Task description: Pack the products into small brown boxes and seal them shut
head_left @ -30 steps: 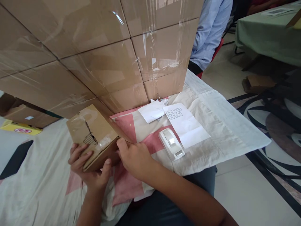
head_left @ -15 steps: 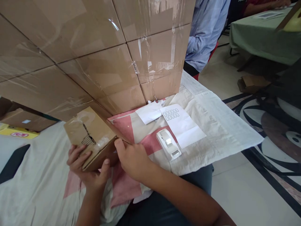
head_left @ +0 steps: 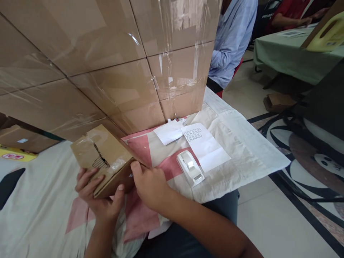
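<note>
A small brown cardboard box [head_left: 103, 150], with black marker scribble and clear tape on its upper face, is tilted between my two hands. My left hand [head_left: 100, 197] grips its lower left end, fingers on the upper face and thumb on the near side. At the box's right edge, my right hand [head_left: 150, 182] pinches a flap or side panel; its fingertips are partly hidden behind the thumb. To the right, a white tape dispenser [head_left: 190, 167] lies on the cloth beside a white paper [head_left: 205, 148] printed with small rounded boxes. Another folded white paper [head_left: 168, 132] lies behind it.
A tall wall of taped cardboard cartons [head_left: 113, 86] rises directly behind the box. A red and cream patterned cloth [head_left: 220, 179] covers the surface. A person in a blue shirt [head_left: 233, 39] sits beyond the cartons. A green-covered table [head_left: 287, 53] stands at far right, with another person behind it.
The camera view has shifted slightly, so the scene sits a little lower and further left. Both hands keep their hold on the box, with hardly any visible movement.
</note>
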Demonstrator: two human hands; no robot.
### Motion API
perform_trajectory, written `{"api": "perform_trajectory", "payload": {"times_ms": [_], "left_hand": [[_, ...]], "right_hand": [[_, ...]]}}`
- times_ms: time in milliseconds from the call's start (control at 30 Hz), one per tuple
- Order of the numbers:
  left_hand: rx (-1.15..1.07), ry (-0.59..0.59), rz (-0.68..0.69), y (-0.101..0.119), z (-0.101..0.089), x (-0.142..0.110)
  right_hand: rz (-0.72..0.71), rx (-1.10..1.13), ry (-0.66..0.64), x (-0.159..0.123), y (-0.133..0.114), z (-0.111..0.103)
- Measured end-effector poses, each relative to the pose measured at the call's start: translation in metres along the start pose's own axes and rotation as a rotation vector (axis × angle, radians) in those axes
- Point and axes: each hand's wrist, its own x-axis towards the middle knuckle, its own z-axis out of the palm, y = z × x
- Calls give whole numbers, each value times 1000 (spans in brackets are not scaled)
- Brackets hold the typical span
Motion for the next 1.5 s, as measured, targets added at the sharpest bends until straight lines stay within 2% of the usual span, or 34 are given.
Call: {"api": "perform_trajectory", "payload": {"times_ms": [267,567,1033,1500], "left_hand": [[-15,5,-13,0,-1,-1],[-4,28,33,-1,2,0],[-37,3,1,-1,1,-2],[15,31,18,0,6,-1]], "right_hand": [[-98,16,12,1,8,-7],[-144,13,32,1,14,-10],[-2,106,-61,4,11,-10],[49,143,-132,5,9,-16]]}}
